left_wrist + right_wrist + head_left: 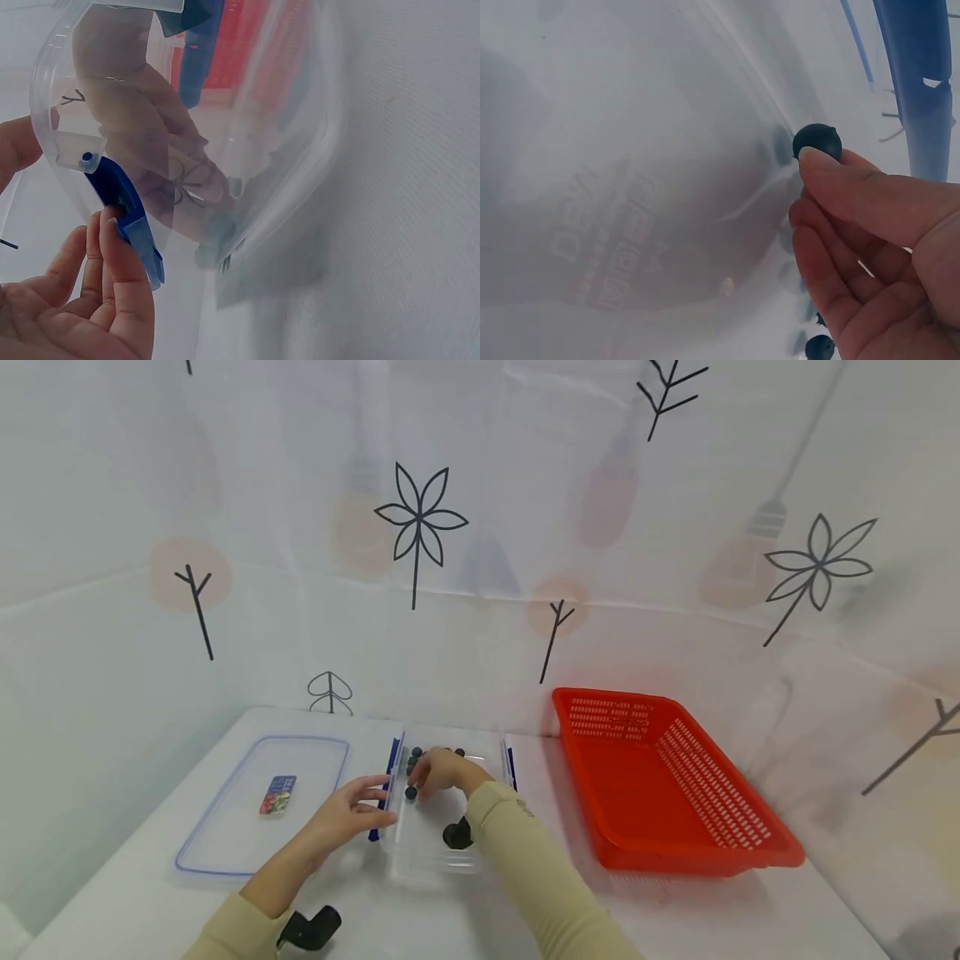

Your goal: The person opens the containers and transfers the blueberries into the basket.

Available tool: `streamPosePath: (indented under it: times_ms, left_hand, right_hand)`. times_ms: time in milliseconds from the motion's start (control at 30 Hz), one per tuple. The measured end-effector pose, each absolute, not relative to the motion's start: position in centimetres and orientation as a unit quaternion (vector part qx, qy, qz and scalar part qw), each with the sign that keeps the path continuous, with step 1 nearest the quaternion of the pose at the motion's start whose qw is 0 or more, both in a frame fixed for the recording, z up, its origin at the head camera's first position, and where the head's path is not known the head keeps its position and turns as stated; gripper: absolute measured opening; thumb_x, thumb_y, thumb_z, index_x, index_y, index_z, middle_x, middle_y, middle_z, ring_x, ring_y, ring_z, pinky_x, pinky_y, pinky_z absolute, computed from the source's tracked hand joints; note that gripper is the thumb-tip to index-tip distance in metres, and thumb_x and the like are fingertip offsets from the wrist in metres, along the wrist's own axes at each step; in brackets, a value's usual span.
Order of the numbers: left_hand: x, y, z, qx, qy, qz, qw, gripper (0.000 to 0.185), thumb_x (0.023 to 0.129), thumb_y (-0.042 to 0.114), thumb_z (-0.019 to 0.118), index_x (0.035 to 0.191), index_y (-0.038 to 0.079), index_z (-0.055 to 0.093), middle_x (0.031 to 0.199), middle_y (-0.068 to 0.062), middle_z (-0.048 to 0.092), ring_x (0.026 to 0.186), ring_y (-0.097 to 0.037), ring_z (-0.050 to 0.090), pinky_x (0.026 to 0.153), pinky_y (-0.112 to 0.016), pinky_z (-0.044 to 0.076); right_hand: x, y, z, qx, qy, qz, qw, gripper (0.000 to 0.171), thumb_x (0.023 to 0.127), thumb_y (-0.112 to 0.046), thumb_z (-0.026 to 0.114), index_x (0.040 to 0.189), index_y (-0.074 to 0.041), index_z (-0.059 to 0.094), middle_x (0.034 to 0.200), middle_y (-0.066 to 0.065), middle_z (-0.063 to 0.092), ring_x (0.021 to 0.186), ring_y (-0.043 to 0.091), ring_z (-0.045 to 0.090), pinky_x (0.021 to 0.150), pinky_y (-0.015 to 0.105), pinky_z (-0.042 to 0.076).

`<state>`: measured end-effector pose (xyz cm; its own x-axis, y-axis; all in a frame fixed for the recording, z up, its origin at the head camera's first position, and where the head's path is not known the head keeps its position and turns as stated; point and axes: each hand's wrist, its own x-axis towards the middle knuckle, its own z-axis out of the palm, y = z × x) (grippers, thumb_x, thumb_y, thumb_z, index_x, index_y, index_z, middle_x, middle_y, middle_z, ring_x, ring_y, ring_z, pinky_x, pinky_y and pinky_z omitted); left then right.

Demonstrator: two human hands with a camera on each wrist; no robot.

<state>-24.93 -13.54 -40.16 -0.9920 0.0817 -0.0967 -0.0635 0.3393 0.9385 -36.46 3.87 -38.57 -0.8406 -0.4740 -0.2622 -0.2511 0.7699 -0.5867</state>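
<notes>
A clear plastic container (431,860) with blue clips stands at the table's middle, with several dark blueberries (415,753) at its far end. My right hand (431,777) reaches into it and pinches one blueberry (817,141) between thumb and fingertips, near the container's left wall. Another berry (820,347) lies below that hand. My left hand (360,810) rests at the container's left side. Its straight fingertips (112,225) touch the blue clip (127,217) on that wall.
The container's clear lid (255,806), with a small colourful sticker (277,794), lies flat to the left. A red perforated basket (667,777) stands to the right. A patterned white curtain backs the table.
</notes>
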Motion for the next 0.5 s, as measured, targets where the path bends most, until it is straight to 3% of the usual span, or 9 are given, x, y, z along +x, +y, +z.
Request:
streamPosePath:
  times_ms: [233, 500]
  left_hand:
    - [-25.04, -13.45, -39.93, 0.004, 0.813, 0.578, 0.061, 0.073, 0.073, 0.036, 0.079, 0.135, 0.017, 0.047, 0.126, -0.009, 0.054, 0.1, -0.021, 0.057, 0.088, -0.051, 0.042]
    - [-24.99, -13.46, -40.07, 0.0, 0.814, 0.577, 0.063, 0.07, 0.074, 0.034, 0.078, 0.135, 0.017, 0.047, 0.124, -0.008, 0.054, 0.098, -0.02, 0.057, 0.087, -0.05, 0.043]
  right_hand:
    - [-36.12, 3.49, -38.22, -0.226, 0.931, -0.218, 0.187, 0.024, 0.075, -0.002, 0.075, 0.096, -0.012, 0.071, 0.087, -0.001, 0.061, 0.08, 0.013, 0.056, 0.075, 0.029, 0.047]
    - [-36.05, 3.31, -38.26, -0.252, 0.923, -0.213, 0.198, 0.018, 0.075, -0.002, 0.076, 0.09, -0.011, 0.07, 0.081, -0.002, 0.06, 0.074, 0.011, 0.054, 0.07, 0.024, 0.047]
